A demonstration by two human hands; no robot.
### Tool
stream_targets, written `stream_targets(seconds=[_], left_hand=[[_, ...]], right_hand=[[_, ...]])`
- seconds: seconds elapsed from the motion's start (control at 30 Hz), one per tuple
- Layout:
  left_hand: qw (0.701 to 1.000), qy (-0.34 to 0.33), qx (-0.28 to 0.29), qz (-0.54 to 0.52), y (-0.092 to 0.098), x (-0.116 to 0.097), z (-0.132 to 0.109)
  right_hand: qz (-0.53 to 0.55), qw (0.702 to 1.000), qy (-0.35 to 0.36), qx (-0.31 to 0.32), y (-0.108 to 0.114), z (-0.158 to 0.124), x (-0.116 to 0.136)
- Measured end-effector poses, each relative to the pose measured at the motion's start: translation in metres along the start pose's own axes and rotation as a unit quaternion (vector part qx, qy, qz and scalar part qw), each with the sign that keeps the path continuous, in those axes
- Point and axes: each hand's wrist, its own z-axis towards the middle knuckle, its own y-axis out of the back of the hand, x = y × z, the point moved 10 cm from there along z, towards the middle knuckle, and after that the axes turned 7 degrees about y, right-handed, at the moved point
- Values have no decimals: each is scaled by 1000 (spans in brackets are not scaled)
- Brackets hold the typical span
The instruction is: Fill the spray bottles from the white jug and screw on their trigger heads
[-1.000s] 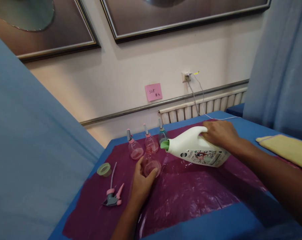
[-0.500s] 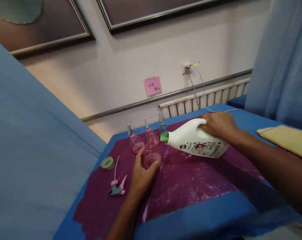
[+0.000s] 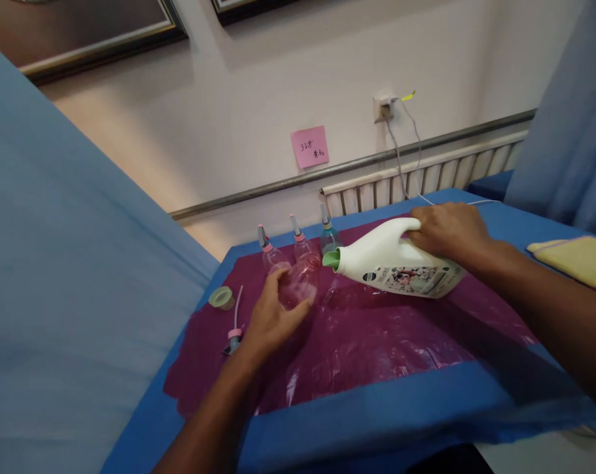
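My left hand (image 3: 273,316) is wrapped round a clear pink spray bottle (image 3: 300,286) that has no spray head on it; the bottle leans right, its open neck toward the jug's spout. In my right hand (image 3: 448,227) is the handle of a white detergent jug (image 3: 401,270), tipped on its side with its green spout (image 3: 331,259) just right of the bottle neck. I cannot make out any liquid leaving the spout. A grey and pink spray head (image 3: 235,339) with its tube lies left of my left hand, partly hidden by my forearm. Near it sits a pale green cap (image 3: 222,298).
Behind my hands stand two pink spray bottles (image 3: 273,257) and a teal one (image 3: 330,238). A purple plastic sheet (image 3: 357,349) covers part of the blue table (image 3: 377,401). A folded yellow cloth (image 3: 577,260) lies right. Blue curtains (image 3: 71,263) hang on both sides.
My left hand has lifted and tilted the pink bottle to the right, bringing its neck closer to the spout. The jug stays tipped in my right hand. The view has shifted slightly.
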Motion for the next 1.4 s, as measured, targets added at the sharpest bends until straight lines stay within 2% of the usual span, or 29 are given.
stream_targets(seconds=[0.2, 0.6, 0.9, 1.1, 1.4], left_hand=[[989, -88, 34, 117, 1, -25, 3], [950, -209, 80, 218, 11, -56, -3], [936, -245, 98, 234, 16, -70, -1], [908, -275, 105, 299, 11, -85, -3], [884, -269, 137, 358, 8, -102, -6]], right_hand=[[-2, 1000, 17, -6, 2, -1, 3], [1, 1000, 22, 3, -3, 5, 5], [6, 1000, 23, 12, -7, 6, 5], [-24, 999, 35, 8, -8, 6, 6], [-29, 998, 46, 16, -5, 7, 12]])
